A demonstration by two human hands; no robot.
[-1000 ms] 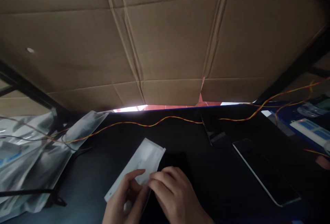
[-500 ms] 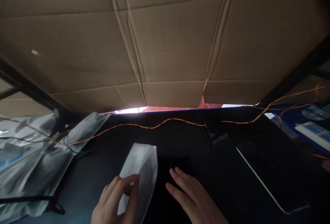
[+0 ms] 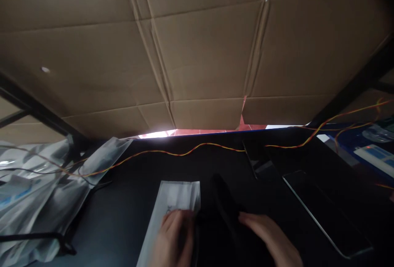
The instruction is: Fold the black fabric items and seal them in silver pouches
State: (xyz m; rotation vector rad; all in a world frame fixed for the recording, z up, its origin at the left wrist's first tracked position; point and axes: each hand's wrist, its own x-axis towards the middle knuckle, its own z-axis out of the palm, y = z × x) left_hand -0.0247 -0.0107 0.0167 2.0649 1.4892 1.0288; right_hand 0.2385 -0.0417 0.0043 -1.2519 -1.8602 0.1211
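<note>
A white flat packet (image 3: 177, 199) lies lengthwise on the black table (image 3: 129, 201), just in front of me. My left hand (image 3: 175, 238) rests on the packet's near end, fingers curled at its right edge and smeared by motion. A black flat object (image 3: 224, 205) stands tilted up right of the packet, hard to make out against the dark table. My right hand (image 3: 271, 240) has its fingertips closed on the lower end of that black object. Both wrists run out of the bottom edge.
A brown cardboard wall (image 3: 200, 53) stands behind the table. A twisted red-yellow wire (image 3: 184, 152) runs across the back. Silver foil bags (image 3: 40, 189) pile at the left. A dark-screened phone (image 3: 326, 213) and another dark device (image 3: 261, 164) lie to the right; blue-white items (image 3: 374, 154) sit far right.
The packet has swung round to lie straight away from me. My left hand came down over its near end. My right hand moved right and tilted the black object up.
</note>
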